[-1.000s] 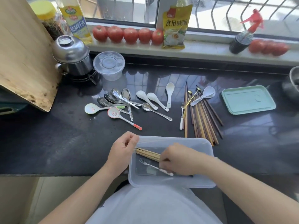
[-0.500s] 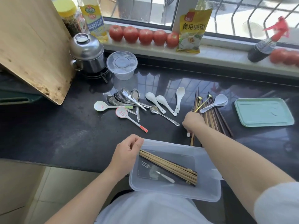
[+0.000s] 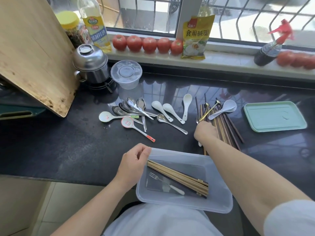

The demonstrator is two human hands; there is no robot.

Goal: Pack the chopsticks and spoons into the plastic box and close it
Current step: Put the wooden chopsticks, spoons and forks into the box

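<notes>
Right hand [image 3: 205,132] now lower — on chopsticks [image 3: 225,128]

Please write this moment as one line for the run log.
left hand: holds plastic box rim | right hand: on counter chopsticks | box: some chopsticks, fork | spoons: unpacked | green lid: off

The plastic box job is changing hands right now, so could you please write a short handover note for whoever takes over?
Left hand: grips the plastic box at its left rim.
Right hand: on the near end of the chopstick pile on the counter; whether it grips any cannot be told.
Done: a bundle of light chopsticks and a small fork lie in the box.
Left: the remaining chopsticks, the metal spoons, the white spoons; then fit the green lid, which lies right of the pile.
</notes>
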